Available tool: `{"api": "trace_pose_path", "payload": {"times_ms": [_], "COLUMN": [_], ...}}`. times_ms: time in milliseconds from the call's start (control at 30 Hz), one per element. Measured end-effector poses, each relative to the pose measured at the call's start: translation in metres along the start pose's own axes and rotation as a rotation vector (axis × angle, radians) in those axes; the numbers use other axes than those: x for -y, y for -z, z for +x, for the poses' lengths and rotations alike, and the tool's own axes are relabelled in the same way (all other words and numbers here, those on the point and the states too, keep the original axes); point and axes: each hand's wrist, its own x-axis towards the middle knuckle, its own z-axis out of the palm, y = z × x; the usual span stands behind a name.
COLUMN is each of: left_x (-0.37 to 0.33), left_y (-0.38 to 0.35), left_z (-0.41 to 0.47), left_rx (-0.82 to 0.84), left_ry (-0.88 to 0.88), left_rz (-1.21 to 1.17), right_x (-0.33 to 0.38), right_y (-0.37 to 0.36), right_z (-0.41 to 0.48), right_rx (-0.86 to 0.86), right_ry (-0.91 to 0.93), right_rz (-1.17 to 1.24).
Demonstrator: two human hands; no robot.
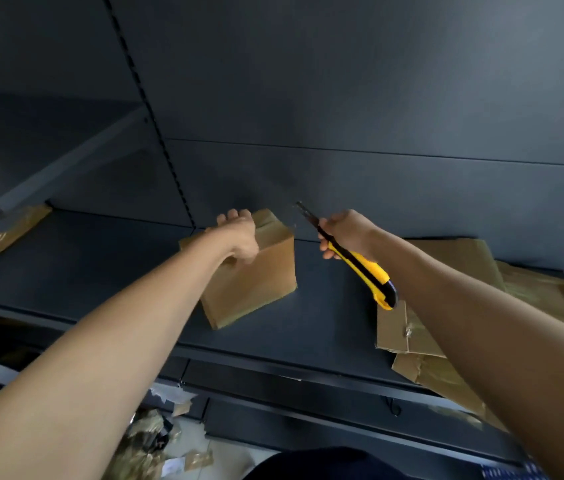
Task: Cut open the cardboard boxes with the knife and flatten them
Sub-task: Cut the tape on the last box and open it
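centre frame: small cardboard box [256,282] upright on dark shelf [100,271], tilted a bit, near back panel [342,98]. top flaps partly up; inside hidden by wrist, can't tell contents. left hand [239,237] clamped on box's top edge, fingers curled over far side. right hand [346,233] just right of box, wrapped tight round yellow/black knife [363,265]; blade out, pointing up-left, tip near box's upper right corner but apart from it. right of frame: flattened cardboard pile [408,334] on same shelf, several sheets overlapping, partly under right forearm, hanging over front lip. far left: another flat cardboard piece [7,230] w/ tape, at foot of a shelf bracket. lower left, on floor: torn scraps [149,441] of card + tape.
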Motion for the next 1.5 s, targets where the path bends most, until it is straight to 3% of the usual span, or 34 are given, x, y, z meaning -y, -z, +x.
{"api": "trace_pose_path", "payload": {"times_ms": [200,567,800,900,1000,1167,1300,1500], "left_x": [0.024,0.039,0.039,0.038,0.039,0.044,0.037,0.035], "left_y": [0.007,0.004,0.010,0.014,0.015,0.017,0.019,0.016], "left_z": [-0.008,-0.009,-0.002,0.001,0.003,0.005,0.002,0.001], "left_rx": [0.041,0.083,0.097,0.063,0.075,-0.018,0.022,-0.066], "left_ry": [-0.158,-0.271,-0.296,-0.289,-0.281,-0.283,-0.313,-0.339], "left_rz": [-0.007,-0.177,-0.197,-0.213,-0.291,-0.410,-0.225,-0.269], "right_x": [0.006,0.030,0.031,0.034,0.030,0.019,0.016,0.011], "right_y": [0.005,-0.010,-0.023,-0.010,0.000,0.010,0.012,0.005], "right_z": [0.006,0.007,0.003,-0.003,-0.003,-0.002,-0.003,-0.014], "right_rx": [0.093,0.100,0.282,0.433,0.451,0.313,0.190,0.246], "right_ry": [0.074,0.170,0.101,0.056,0.044,0.014,0.077,0.138], "right_rz": [-0.393,-0.737,-0.832,-0.851,-0.765,-0.537,-0.431,-0.481]}}
